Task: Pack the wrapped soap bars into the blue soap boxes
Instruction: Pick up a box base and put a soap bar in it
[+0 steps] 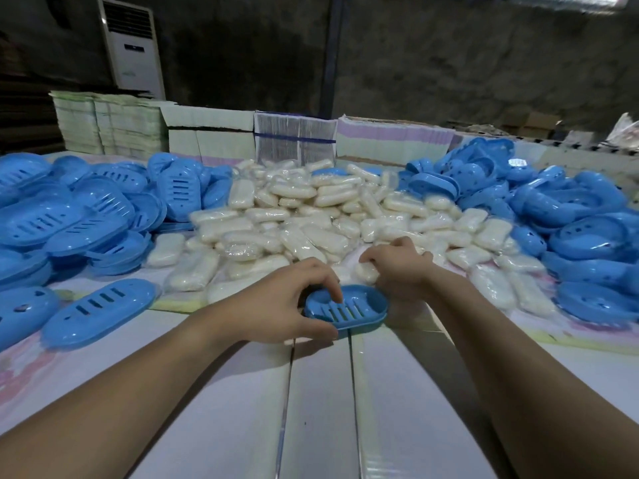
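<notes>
My left hand (290, 299) pinched the rim of an empty blue soap box (349, 311) near the tabletop's (321, 409) middle. My right hand (397, 267) curled its grip around a wrapped soap bar (366, 271) just behind it, not yet inside. I saw no filled box; a heap of bars (311, 216) remained toward the far edge. Box piles (69, 216) crowded both sides, while the near edge seemed open.

Dark rough wall (449, 57), white standing air conditioner (133, 46)
</notes>
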A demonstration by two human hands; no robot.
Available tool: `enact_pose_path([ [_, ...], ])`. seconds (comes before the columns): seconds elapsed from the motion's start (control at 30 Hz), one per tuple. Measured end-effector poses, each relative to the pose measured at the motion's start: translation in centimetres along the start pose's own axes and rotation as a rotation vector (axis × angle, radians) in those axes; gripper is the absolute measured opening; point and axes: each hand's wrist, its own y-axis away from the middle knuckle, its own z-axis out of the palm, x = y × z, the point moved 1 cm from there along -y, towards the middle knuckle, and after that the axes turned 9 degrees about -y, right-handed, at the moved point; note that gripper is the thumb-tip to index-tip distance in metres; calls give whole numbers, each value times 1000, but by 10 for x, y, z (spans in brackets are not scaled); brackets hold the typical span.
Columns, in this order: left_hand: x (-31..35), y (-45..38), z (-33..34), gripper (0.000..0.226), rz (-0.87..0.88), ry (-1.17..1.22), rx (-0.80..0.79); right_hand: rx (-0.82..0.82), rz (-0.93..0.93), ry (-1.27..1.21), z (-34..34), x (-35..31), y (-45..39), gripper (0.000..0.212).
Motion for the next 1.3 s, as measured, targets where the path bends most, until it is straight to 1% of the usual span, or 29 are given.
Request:
enact_pose_path([
  [0.1,-5,-1,2,51,-77,99,8,26,35,-110,-3,10,3,53],
  [0.13,-7,-2,3,54,-100,141,2,44,19,-129,-6,13,6,54],
  [0.2,-11,-2,6,60,-140,226,-18,120,-90,-215,-13,15,15,55],
  [0.27,-12,-2,7,64,-152,277,-32,172,-210,-411,-23,10,27,53],
  [0.33,-11,-2,7,67,-137,279,-29,127,-308,-540,-28,2,39,51],
  [0.47,-8,-2,6,75,-119,207,27,-101,-449,-423,-13,-22,49,43],
  [0.53,-10,-2,5,76,-113,214,17,-155,-487,-415,-9,-27,51,39],
  [0.6,-12,-3,4,76,-110,216,12,-157,-460,-501,-17,-22,52,37],
  [0.67,-14,-4,4,76,-112,222,17,-120,-363,-553,-28,-8,54,36],
  [0.7,-14,-5,4,75,-110,223,18,-100,-326,-513,-32,-1,54,35],
  [0.77,-14,-5,4,73,-97,212,18,-118,-280,-436,-33,7,54,32],
  [0.83,-14,-5,3,69,-91,175,31,-136,-246,-428,-30,7,52,32],
  [0.93,-13,-5,1,62,-106,101,73,-116,-249,-441,-26,2,51,31],
  [1.1,-12,-6,3,58,-117,93,87,-106,-278,-450,-21,-3,50,26],
  [1.23,-14,-5,2,54,-128,93,73,-181,-275,-389,-29,11,55,35],
  [1.3,-13,-5,3,53,-134,92,66,-149,-288,-416,-27,18,57,35],
])
